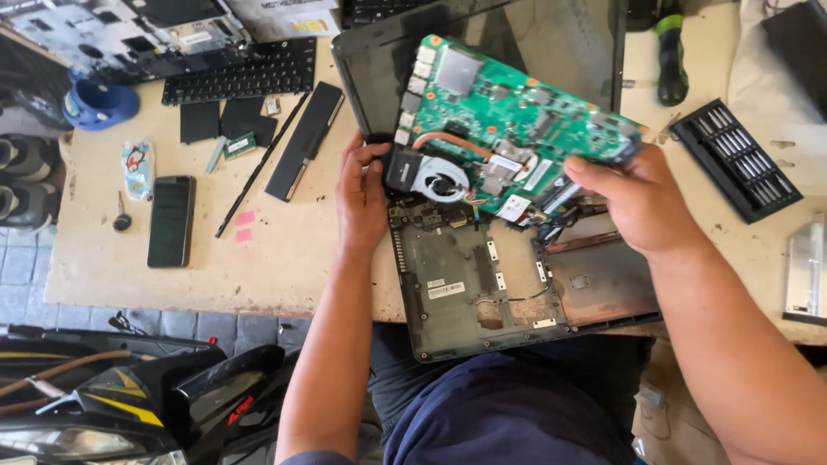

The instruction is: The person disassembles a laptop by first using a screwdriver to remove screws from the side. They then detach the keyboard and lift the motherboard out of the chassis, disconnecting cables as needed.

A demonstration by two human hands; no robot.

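left hand (362,194) + right hand (633,202) | grip green motherboard (517,120) | seemingly lifted off laptop base (482,293)

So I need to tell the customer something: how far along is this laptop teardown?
Done: keyboard and battery lie out on the table. In hand: left hand and right hand hold the green motherboard above the bottom case. Left: the screen looks still attached.

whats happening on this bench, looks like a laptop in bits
A person holds a green circuit board with a fan above an opened laptop base on the table. The left hand grips the board's fan end, and the right hand grips the other edge. A loose keyboard, a long black battery, a phone and a case of screwdriver bits lie around.
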